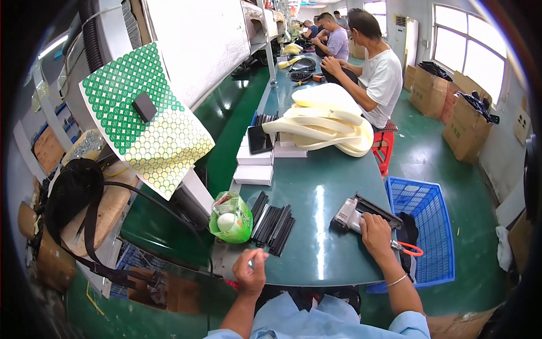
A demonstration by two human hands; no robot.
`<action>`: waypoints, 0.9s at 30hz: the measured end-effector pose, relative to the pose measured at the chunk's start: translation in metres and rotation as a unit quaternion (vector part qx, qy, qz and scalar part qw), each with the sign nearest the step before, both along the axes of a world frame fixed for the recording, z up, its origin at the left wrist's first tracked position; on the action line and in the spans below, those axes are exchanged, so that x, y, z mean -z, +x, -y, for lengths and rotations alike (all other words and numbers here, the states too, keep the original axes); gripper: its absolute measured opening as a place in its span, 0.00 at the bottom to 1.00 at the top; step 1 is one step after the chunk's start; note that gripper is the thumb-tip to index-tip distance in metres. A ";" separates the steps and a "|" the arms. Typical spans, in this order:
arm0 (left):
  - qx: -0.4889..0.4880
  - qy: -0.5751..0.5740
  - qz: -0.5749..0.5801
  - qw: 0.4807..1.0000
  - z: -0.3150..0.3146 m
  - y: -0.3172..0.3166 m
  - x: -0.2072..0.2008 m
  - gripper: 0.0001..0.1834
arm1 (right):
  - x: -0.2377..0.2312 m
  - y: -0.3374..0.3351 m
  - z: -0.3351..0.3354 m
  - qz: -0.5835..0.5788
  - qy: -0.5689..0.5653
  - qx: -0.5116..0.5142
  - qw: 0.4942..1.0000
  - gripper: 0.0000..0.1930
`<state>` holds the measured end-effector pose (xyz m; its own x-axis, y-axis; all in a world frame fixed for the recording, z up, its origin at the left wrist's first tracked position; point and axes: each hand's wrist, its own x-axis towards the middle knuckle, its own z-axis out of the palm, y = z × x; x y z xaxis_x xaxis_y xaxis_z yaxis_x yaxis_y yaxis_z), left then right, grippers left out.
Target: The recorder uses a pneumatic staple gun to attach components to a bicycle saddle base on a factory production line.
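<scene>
Several dark strips (275, 224) are lying side by side left of the frame's lower centre, next to the green tub (241, 225). Below them, the left hand (250, 271) is hanging near the table's front edge, its fingers curling inward; I cannot tell whether the tips are meeting or pinching anything. At lower right, the right hand (376, 230) is clasping the grey-and-black air tool (349, 216), fingers bending round its handle. The tool is lying on the green table (299, 195), its orange hose (411, 251) running out beside the blue basket (446, 226).

For good handling, the right hand should probably be gripping the handle alone, fingertips sitting clear of any trigger, while the hose is lying unkinked. If the left hand is taking a strip, pinching both long sides squarely would likely be guarding it against snapping.
</scene>
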<state>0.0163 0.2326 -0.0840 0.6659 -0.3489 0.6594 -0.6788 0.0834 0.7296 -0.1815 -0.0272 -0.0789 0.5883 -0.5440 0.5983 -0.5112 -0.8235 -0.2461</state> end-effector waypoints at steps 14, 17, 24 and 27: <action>0.287 0.101 -0.080 0.949 0.158 -0.018 -0.046 0.10 | 0.000 0.032 0.046 0.025 -0.007 -0.002 1.000 0.08; 0.261 0.078 -0.112 0.956 0.179 -0.005 -0.006 0.11 | -0.010 0.053 0.034 0.105 -0.027 -0.058 0.992 0.06; 0.170 -0.002 -0.178 0.969 0.178 -0.004 0.001 0.13 | -0.026 0.107 -0.019 0.235 0.087 -0.200 0.947 0.05; 0.159 -0.019 -0.174 0.972 0.180 0.000 0.006 0.12 | -0.016 0.114 -0.024 0.261 0.111 -0.196 0.939 0.06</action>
